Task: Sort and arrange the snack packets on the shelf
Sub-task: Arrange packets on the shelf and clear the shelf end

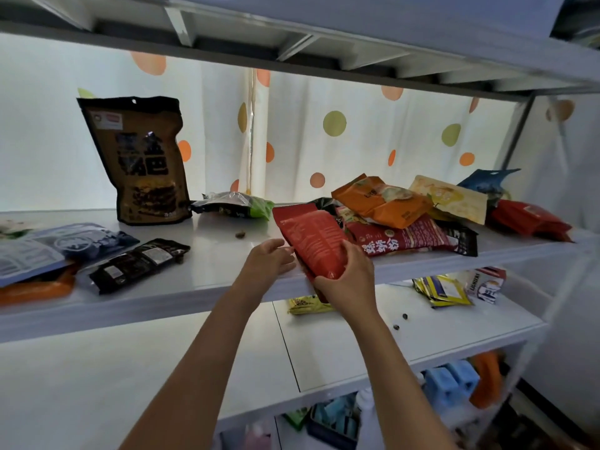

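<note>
The right hand (347,280) clasped the red packet (311,238) (left hand (269,258) open, beside it), best stood upright on the shelf (214,254).

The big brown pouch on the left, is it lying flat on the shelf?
No, the brown pouch stands upright on the shelf.

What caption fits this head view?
Right hand grips a red packet at the shelf edge, left hand open beside it.

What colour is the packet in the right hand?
Red, with small pale print; the right hand holds the packet in the head view.
</note>
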The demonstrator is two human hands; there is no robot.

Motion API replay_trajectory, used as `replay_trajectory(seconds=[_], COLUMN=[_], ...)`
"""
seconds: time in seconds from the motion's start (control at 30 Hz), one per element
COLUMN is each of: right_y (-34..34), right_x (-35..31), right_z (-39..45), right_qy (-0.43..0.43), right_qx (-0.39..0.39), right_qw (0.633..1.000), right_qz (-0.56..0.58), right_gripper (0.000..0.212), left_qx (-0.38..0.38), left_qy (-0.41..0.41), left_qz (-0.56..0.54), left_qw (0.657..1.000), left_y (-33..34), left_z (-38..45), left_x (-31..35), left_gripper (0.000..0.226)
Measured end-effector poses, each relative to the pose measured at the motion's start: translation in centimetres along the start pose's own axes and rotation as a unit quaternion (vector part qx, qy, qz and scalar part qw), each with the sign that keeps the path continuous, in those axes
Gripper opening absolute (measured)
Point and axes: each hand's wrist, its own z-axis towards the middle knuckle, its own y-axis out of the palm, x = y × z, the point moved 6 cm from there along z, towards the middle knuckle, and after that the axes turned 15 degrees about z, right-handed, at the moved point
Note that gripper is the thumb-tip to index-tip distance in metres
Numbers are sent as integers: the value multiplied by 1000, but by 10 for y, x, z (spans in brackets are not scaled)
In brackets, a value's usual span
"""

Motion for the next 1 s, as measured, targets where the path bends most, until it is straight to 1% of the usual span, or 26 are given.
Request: replay_trajectory(seconds=[0.07,0.1,0.2,0.27,0.33,0.43,0.53,0.6,0.63,0.67,0.73,0.8,0.83,0.87,1.0], right_y=[-3,-3,-6,-4,-4,-12,-16,-15,-15,-16,-17,-18,-18,-19,-23], right_x=[3,6,9,15,26,49,83,110,121,130,143,153,157,159,167], right_z=[-15,-23,-46,-58,-74,-94,-116,-132,-141,-149,-162,-169,-170,-170,-169], right_qy=[5,9,4,11,24,58,122,170,194,217,262,291,302,312,338], right_qx=[20,24,19,-15,-38,-15,-9,-22,-32,-44,-62,-68,-70,-70,-47], right_qw=[999,998,989,975,965,957,940,920,908,894,864,854,857,862,880], right_qz=[34,52,149,220,258,286,318,351,369,390,424,427,413,394,331], right_gripper=[99,99,99,93,83,68,62,64,64,63,53,40,34,31,27], left_qx=[-9,-2,45,46,7,-56,-80,-97,-106,-108,-97,-78,-67,-56,-10], left_qy=[-12,-8,21,38,45,42,17,2,-7,-15,-27,-34,-38,-43,-81], left_qz=[-51,-66,-84,-80,-78,-81,-48,-21,-5,11,36,54,60,65,69], left_qw=[999,998,995,995,996,994,996,995,994,994,994,995,995,995,994], left_y=[3,5,9,17,32,58,80,91,95,97,97,94,93,92,91], left_z=[-10,-15,-31,-43,-57,-76,-91,-101,-106,-111,-116,-117,-117,-116,-117], left_x=[-6,-10,-19,-21,-29,-50,-80,-98,-104,-111,-121,-129,-134,-139,-156], left_gripper=[32,36,36,33,36,42,65,82,84,80,53,28,23,21,31])
